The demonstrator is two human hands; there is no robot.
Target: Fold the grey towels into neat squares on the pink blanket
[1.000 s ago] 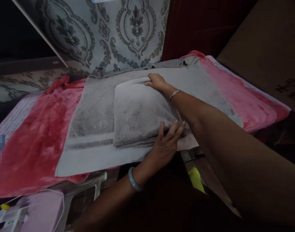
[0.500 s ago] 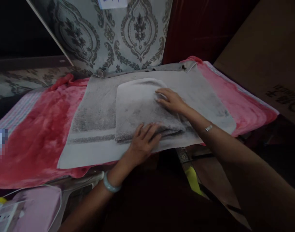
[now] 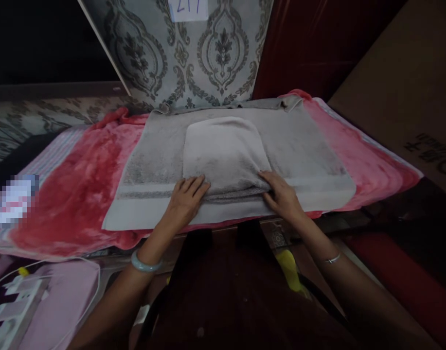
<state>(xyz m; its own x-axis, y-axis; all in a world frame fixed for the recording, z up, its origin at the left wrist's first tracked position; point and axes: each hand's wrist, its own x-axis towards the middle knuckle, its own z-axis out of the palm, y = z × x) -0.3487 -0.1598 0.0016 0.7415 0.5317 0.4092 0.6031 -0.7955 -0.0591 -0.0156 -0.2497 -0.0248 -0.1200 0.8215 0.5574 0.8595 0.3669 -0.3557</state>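
A grey plush towel [image 3: 223,150], folded into a rounded rectangle, lies on a larger grey towel [image 3: 160,146] that is spread flat. Over the folded one's near left corner rests my left hand [image 3: 186,198], its fingers stretched and lying on the cloth. My right hand [image 3: 284,195] is at the near right corner, with thumb and fingers on either side of the edge and creases running from them. Between the hands the layered near edge of the folded towel shows. What lies beneath my palms is hidden.
Under the towels spreads a red and pink blanket [image 3: 73,194]. Behind stands a patterned wall [image 3: 223,53], with a dark screen [image 3: 47,43] at left and a cardboard box [image 3: 401,97] at right. A white power strip [image 3: 16,311] lies low on the left.
My right hand has come down from the folded towel's upper right to its near right corner. My left hand has slid left to the near left corner. The view has shifted a little.
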